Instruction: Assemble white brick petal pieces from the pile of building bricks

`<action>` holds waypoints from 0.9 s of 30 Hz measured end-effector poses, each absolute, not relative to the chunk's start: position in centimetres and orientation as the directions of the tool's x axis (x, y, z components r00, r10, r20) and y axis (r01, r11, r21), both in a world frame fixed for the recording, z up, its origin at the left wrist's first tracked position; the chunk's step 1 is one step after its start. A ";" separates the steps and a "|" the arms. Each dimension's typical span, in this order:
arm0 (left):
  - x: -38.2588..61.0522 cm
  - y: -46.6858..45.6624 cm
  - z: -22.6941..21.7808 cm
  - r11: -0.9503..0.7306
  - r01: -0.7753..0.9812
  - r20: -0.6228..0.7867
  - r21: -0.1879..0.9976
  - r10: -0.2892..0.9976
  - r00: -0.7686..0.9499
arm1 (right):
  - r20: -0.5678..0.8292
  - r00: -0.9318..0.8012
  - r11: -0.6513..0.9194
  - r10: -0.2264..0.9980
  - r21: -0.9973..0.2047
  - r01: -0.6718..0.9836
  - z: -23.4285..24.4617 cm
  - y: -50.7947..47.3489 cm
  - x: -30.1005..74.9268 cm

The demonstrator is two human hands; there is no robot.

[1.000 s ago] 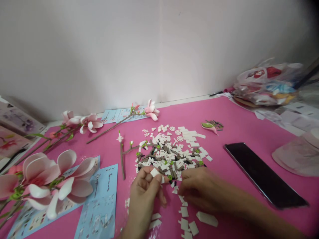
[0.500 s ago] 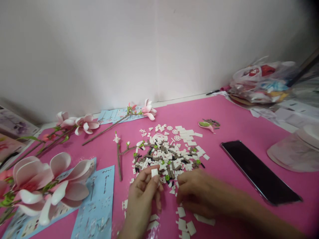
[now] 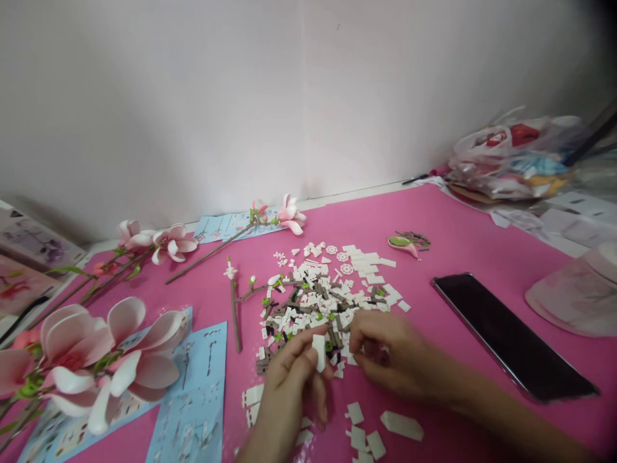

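Note:
Between thumb and fingers, my left hand (image 3: pixel 293 379) grips a white building-block piece (image 3: pixel 319 353) just in front of the parts pile. My right hand (image 3: pixel 385 347) is at the near right edge of that pile, its fingers curled together over white pieces; whatever is in the fingertips is hidden. The pile (image 3: pixel 318 292) mixes white, brown, green and black bricks. Left of it lies a partly built brown branch (image 3: pixel 236 318) with white buds. Loose white pieces (image 3: pixel 357 437) lie nearer me, below my right hand.
Built pink magnolia flowers (image 3: pixel 110 347) and light blue instruction sheets (image 3: pixel 193 392) lie on the left. A finished flower stem (image 3: pixel 212 251) is farther back. On the right are a black phone (image 3: pixel 511 334), a translucent container (image 3: pixel 573 296) and plastic bags (image 3: pixel 511 161) at the back.
My left hand has shifted slightly right and turned the white piece more upright. My right hand has moved up and away from the near loose pieces, toward the pile. The view has shifted slightly.

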State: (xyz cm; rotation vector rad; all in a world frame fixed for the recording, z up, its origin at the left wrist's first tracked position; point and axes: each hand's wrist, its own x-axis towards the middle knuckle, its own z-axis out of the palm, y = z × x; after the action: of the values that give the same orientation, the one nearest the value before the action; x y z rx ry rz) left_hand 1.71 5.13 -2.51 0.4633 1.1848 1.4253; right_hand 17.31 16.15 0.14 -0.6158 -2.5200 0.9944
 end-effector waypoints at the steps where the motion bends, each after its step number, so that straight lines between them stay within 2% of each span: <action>1: 1.8 5.1 -2.6 0.193 -0.489 -0.346 0.850 0.906 -0.244 | 0.172 -0.814 0.593 0.555 -0.768 0.242 0.1 16.2 17.3; 5: 2.0 4.9 -2.5 0.242 -0.428 -0.346 0.871 0.920 -0.184 | 0.017 -0.760 0.188 0.649 -0.972 0.139 0.0 16.5 17.3; 7: 2.1 4.9 -2.2 0.271 -0.392 -0.357 0.879 0.919 -0.166 | -0.090 -0.764 -0.018 0.639 -0.995 0.101 -0.1 16.7 17.3; 9: 2.0 4.9 -1.8 0.315 -0.364 -0.391 0.877 0.907 -0.158 | -0.147 -0.764 -0.129 0.628 -0.988 0.085 -0.2 16.8 17.3; 12: 1.9 4.8 -1.5 0.369 -0.334 -0.432 0.867 0.892 -0.136 | -0.104 -0.762 -0.110 0.639 -0.993 0.044 -0.3 16.9 17.4; 17: 2.0 4.7 -1.4 0.375 -0.291 -0.419 0.880 0.902 -0.105 | -0.088 -0.786 -0.116 0.612 -0.993 0.021 -0.2 16.7 17.5; 21: 2.0 4.7 -1.3 0.367 -0.289 -0.409 0.884 0.907 -0.101 | -0.028 -0.800 -0.030 0.600 -0.999 0.013 0.0 16.5 17.4; 25: 2.1 4.9 -1.1 0.380 -0.284 -0.422 0.880 0.900 -0.105 | -0.035 -0.803 -0.006 0.595 -0.999 0.039 0.0 16.3 17.3; 27: 2.1 5.1 -1.1 0.382 -0.261 -0.422 0.887 0.899 -0.118 | -0.013 -0.805 0.056 0.593 -0.997 0.057 0.0 16.4 17.2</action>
State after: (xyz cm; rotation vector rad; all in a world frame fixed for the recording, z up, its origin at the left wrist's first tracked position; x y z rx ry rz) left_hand 2.07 5.08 -1.13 0.6456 1.3247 1.1140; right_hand 17.24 16.36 -0.02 -0.6500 -1.9382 1.7994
